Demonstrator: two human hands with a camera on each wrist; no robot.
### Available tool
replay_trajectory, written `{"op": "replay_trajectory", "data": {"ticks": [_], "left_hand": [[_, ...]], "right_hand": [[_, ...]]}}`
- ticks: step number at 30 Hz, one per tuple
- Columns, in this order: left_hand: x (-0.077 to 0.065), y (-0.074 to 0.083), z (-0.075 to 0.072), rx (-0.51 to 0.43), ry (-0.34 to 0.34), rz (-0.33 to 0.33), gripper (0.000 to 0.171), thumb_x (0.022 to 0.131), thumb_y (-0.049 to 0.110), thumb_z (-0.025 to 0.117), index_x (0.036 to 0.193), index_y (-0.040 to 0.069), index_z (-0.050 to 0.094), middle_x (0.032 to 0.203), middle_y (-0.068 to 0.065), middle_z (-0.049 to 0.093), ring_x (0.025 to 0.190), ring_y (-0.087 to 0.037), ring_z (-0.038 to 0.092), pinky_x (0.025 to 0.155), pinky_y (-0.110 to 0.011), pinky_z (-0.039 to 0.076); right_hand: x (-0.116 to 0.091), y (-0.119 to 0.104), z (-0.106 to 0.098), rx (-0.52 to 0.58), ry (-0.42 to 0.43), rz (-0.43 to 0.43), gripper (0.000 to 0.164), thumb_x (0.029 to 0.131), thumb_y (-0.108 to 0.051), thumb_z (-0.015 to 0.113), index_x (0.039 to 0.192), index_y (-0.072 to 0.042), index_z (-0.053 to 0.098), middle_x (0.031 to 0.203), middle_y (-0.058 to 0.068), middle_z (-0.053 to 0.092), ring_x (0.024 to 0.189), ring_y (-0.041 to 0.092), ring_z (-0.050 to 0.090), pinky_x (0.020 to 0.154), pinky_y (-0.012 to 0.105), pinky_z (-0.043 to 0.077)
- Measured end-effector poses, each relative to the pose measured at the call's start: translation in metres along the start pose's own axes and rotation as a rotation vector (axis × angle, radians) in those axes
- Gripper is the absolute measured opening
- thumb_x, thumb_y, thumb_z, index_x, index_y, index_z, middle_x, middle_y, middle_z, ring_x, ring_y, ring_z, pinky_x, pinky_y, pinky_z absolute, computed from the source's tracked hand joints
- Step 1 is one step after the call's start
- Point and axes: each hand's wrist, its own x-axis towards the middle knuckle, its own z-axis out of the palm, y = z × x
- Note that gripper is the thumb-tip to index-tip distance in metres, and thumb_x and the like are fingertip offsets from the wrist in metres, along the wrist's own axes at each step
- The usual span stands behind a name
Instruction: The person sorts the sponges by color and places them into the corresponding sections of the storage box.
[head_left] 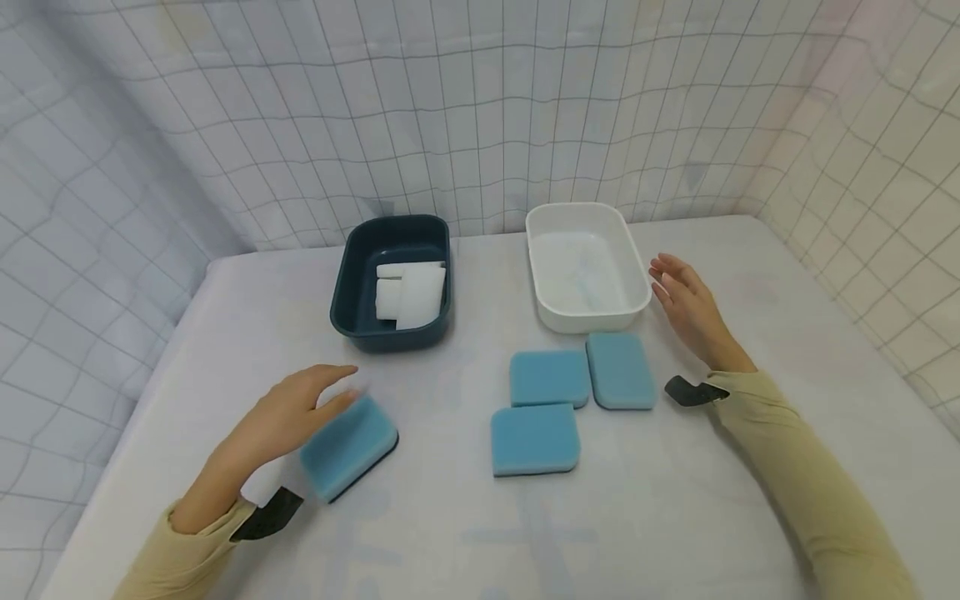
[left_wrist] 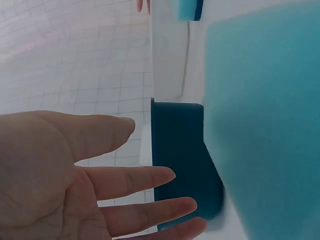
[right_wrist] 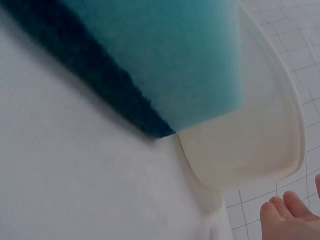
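My left hand (head_left: 288, 414) reaches over a blue sponge (head_left: 352, 454) with a dark underside, lying on the table at the left. In the left wrist view the thumb and fingers are spread, with nothing between them. My right hand (head_left: 688, 312) is beside the right wall of a white tub (head_left: 551, 321), its fingers loosely bent and holding nothing. In front of the tub lie three more blue sponges: one upright in my view (head_left: 621, 372), one to its left (head_left: 550, 377), and one nearer me (head_left: 536, 440).
A dark blue tub (head_left: 397, 340) stands at the back left, with several white blocks (head_left: 420, 297) inside. White cloth with a grid pattern (head_left: 480, 117) hangs behind the white table (head_left: 450, 533) and along both sides.
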Motion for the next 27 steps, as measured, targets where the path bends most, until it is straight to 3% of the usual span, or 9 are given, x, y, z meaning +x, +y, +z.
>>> {"op": "replay_trajectory", "data": {"ticks": [4, 9, 15, 21, 27], "left_hand": [[-0.010, -0.005, 0.006, 0.021, -0.008, 0.003, 0.054, 0.098, 0.043, 0.042, 0.136, 0.005, 0.048, 0.137, -0.022, 0.049, 0.126, -0.044, 0.044, 0.098, -0.062, 0.039], [-0.022, -0.012, 0.011, 0.048, -0.042, -0.001, 0.053, 0.099, 0.044, 0.040, 0.138, 0.008, 0.046, 0.139, -0.023, 0.046, 0.125, -0.046, 0.042, 0.093, -0.064, 0.040], [-0.032, -0.016, 0.017, 0.081, -0.032, 0.031, 0.056, 0.095, 0.046, 0.048, 0.139, 0.012, 0.044, 0.140, -0.023, 0.044, 0.124, -0.046, 0.043, 0.090, -0.065, 0.042], [-0.035, -0.013, 0.020, 0.106, -0.025, 0.057, 0.060, 0.089, 0.050, 0.056, 0.138, 0.016, 0.047, 0.138, -0.020, 0.046, 0.121, -0.044, 0.047, 0.088, -0.062, 0.047], [-0.039, -0.011, 0.024, 0.096, 0.041, 0.103, 0.057, 0.082, 0.042, 0.069, 0.128, 0.014, 0.053, 0.123, -0.016, 0.048, 0.109, -0.031, 0.049, 0.081, -0.048, 0.052]], "right_hand": [[-0.003, 0.002, 0.000, -0.020, 0.023, 0.026, 0.059, 0.101, -0.020, 0.041, 0.148, -0.002, 0.010, 0.142, -0.002, 0.025, 0.146, 0.028, 0.006, 0.123, 0.038, 0.004], [-0.002, 0.007, 0.001, -0.069, 0.039, 0.041, 0.055, 0.100, -0.020, 0.044, 0.147, -0.005, 0.021, 0.140, -0.001, 0.031, 0.138, 0.018, 0.024, 0.122, 0.028, 0.018], [-0.004, 0.012, 0.002, -0.133, 0.011, 0.050, 0.051, 0.100, -0.020, 0.044, 0.146, -0.009, 0.026, 0.142, 0.001, 0.032, 0.126, 0.005, 0.037, 0.097, 0.005, 0.038], [-0.005, 0.015, 0.005, -0.170, -0.006, 0.069, 0.052, 0.099, -0.022, 0.046, 0.147, -0.011, 0.027, 0.152, 0.010, 0.022, 0.126, 0.008, 0.037, 0.092, 0.004, 0.041], [-0.005, 0.018, 0.008, -0.274, -0.019, 0.074, 0.052, 0.099, -0.024, 0.046, 0.147, -0.015, 0.027, 0.158, 0.016, 0.009, 0.132, 0.013, 0.032, 0.089, 0.003, 0.040]]}}
